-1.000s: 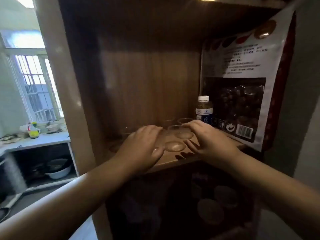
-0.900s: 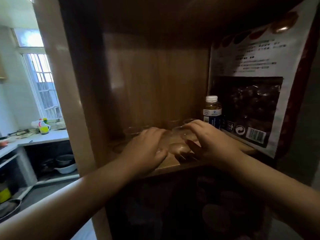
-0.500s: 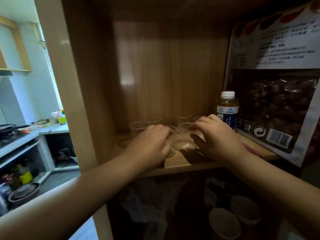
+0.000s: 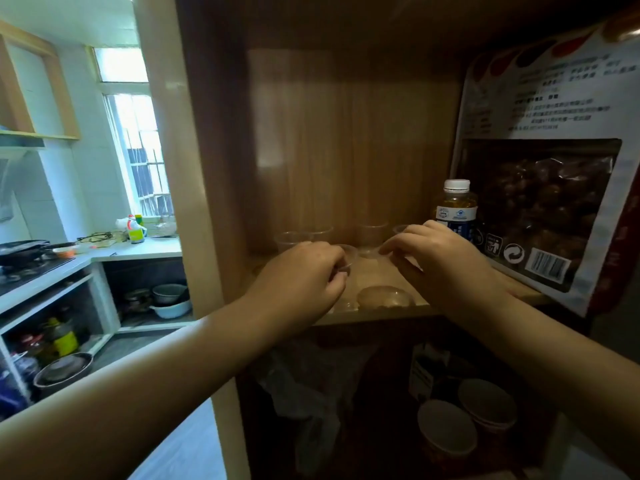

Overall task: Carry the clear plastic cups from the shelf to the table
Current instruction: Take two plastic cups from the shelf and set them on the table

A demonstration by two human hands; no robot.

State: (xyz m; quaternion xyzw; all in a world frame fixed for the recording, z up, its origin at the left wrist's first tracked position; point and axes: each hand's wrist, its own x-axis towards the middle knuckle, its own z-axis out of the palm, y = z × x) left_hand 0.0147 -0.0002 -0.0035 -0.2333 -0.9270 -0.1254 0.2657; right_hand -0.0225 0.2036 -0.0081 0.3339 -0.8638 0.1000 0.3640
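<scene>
While both hands, left [image 4: 304, 275] curled on a clear cup [image 4: 346, 259] and right [image 4: 440, 258] pinching another, work on the shelf [image 4: 381, 315], the pickup step looks unfinished; next comes lifting them clear.

Two bare hands, left hand [image 4: 304, 278] and right hand [image 4: 440, 261], at least five clear plastic cups [image 4: 372, 237], one bottle [image 4: 455, 213], one snack bag [image 4: 550, 188], two paper cups [image 4: 446, 433] below.
</scene>
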